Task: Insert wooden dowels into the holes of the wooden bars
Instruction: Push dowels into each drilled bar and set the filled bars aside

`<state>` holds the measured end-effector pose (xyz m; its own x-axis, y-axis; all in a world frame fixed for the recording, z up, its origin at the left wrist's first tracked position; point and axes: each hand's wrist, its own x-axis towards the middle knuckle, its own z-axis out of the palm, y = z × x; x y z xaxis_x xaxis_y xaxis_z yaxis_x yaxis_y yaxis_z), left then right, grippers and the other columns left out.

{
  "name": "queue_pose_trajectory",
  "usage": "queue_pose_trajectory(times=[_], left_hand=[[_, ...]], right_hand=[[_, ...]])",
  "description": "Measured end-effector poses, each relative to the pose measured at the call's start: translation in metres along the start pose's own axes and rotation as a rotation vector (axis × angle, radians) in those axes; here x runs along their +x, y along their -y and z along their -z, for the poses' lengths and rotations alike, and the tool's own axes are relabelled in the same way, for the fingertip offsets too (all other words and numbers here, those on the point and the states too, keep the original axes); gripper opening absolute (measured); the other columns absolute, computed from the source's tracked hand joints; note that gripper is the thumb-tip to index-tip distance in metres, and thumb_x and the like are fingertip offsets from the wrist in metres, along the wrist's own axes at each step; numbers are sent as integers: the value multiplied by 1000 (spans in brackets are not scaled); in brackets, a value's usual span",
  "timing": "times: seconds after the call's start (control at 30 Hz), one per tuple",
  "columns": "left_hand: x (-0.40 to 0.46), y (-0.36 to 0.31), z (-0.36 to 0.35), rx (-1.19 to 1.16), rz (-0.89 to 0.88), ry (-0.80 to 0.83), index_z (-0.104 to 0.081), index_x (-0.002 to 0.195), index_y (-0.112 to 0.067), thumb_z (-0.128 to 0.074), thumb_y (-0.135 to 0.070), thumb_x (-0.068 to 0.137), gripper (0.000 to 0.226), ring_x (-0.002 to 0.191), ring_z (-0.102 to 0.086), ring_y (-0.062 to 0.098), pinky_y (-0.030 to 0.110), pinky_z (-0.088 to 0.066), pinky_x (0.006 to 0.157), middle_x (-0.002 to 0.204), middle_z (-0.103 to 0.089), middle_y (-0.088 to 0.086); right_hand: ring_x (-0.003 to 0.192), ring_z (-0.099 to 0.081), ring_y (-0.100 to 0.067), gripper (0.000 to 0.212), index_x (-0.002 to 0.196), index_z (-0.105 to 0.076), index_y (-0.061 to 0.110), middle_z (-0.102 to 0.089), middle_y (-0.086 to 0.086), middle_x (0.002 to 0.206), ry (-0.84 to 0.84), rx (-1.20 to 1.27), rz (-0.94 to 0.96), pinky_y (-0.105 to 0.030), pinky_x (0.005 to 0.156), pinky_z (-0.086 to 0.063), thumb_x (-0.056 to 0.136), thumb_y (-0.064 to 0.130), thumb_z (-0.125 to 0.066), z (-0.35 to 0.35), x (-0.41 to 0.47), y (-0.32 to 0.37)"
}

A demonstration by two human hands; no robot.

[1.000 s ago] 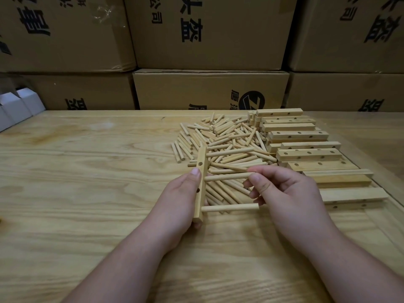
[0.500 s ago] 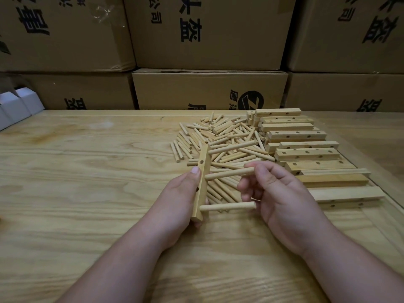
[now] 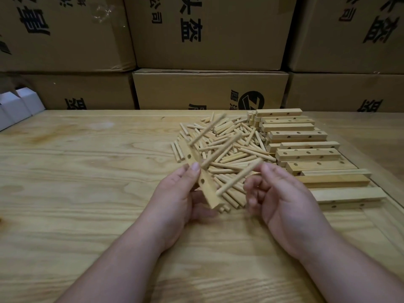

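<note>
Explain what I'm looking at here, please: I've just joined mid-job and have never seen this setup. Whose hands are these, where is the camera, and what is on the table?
There is no machine here: a person works with two bare hands, filmed by one wide-angle camera worn on their head, looking forward and down.

The left hand grips a wooden bar with holes in it, tilted. Two dowels look already seated in it and stick out up and to the right, though motion blur hides the joints. The right hand pinches a third dowel with its fingers, its lower end close to the bar; I cannot tell if it is in a hole yet.

On the wooden table lie a loose pile of dowels and, right of it, a row of drilled bars. Cardboard boxes are stacked behind.
</note>
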<state>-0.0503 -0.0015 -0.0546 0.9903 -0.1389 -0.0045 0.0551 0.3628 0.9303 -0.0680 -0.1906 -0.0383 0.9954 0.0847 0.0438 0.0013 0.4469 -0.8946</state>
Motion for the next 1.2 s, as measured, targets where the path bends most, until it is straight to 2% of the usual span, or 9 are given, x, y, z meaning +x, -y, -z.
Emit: queue_pose_trajectory(times=[0.07, 0.2, 0.3, 0.5, 0.57, 0.7, 0.87, 1.0, 1.2], left_hand=[[1, -2, 0, -122, -33, 5, -56, 122, -12, -65, -34, 88, 42, 82, -74, 31, 39, -62, 60, 109, -72, 20], [-1, -2, -1, -201, -89, 72, -46, 129, -11, -70, -29, 87, 51, 101, -74, 36, 46, -61, 84, 119, -72, 21], [-1, 0, -1, -186, -76, 112, -43, 133, -11, -68, -28, 87, 54, 106, -72, 39, 44, -60, 84, 120, -72, 21], [4, 2, -1, -111, -25, 159, -43, 126, -20, -72, -31, 86, 51, 105, -72, 39, 47, -60, 84, 122, -71, 20], [3, 2, 0, -113, -19, 164, -44, 124, -22, -75, -34, 83, 53, 105, -73, 38, 47, -60, 85, 122, -71, 19], [6, 1, -2, -175, -25, 93, -46, 121, -22, -73, -30, 85, 46, 94, -75, 31, 40, -61, 78, 117, -74, 16], [12, -7, 2, -325, -25, -52, -50, 131, -15, -70, -27, 83, 54, 96, -75, 33, 37, -62, 77, 117, -74, 18], [16, -12, 6, -429, 63, -116, -56, 127, -12, -65, -33, 76, 56, 84, -76, 30, 36, -62, 69, 108, -76, 19], [13, -21, 13, -376, 110, 27, -59, 107, -4, -51, -15, 99, 15, 52, -69, 27, 34, -58, 53, 74, -73, 19]], right_hand=[[59, -52, -20, 21, 95, -75, 17, -68, -10, 79, -25, -108, 57, -30, 54, -43, 80, 25, -64, 2, -1, -1], [59, -55, -14, 34, 105, -78, 19, -75, -7, 82, -31, -295, 134, -22, 54, -47, 74, 34, -73, 1, -4, -5], [54, -55, -8, 33, 100, -80, 24, -71, 2, 68, -49, -361, 140, -15, 53, -47, 68, 33, -76, -3, -6, -5], [71, -69, -1, 23, 96, -77, 30, -77, 9, 84, -87, -640, 123, -10, 62, -49, 78, 16, -82, -4, -7, -1], [63, -65, -2, 20, 93, -77, 32, -75, 10, 80, -135, -756, 152, -10, 57, -47, 77, 21, -84, -3, -6, 2], [56, -60, -4, 17, 79, -76, 43, -70, 15, 72, -148, -921, 212, -10, 49, -43, 70, 33, -85, -7, 4, 10], [78, -68, 3, 12, 80, -77, 37, -75, 23, 82, -81, -895, 127, -20, 68, -46, 77, 27, -83, -21, 45, 14], [82, -62, 10, 13, 83, -72, 47, -66, 41, 79, -32, -899, 86, -18, 69, -39, 82, 36, -78, -46, 104, 19], [99, -61, -5, 13, 98, -77, 39, -69, 21, 99, 13, -966, 139, -30, 86, -45, 85, 42, -77, -106, 210, 6]])
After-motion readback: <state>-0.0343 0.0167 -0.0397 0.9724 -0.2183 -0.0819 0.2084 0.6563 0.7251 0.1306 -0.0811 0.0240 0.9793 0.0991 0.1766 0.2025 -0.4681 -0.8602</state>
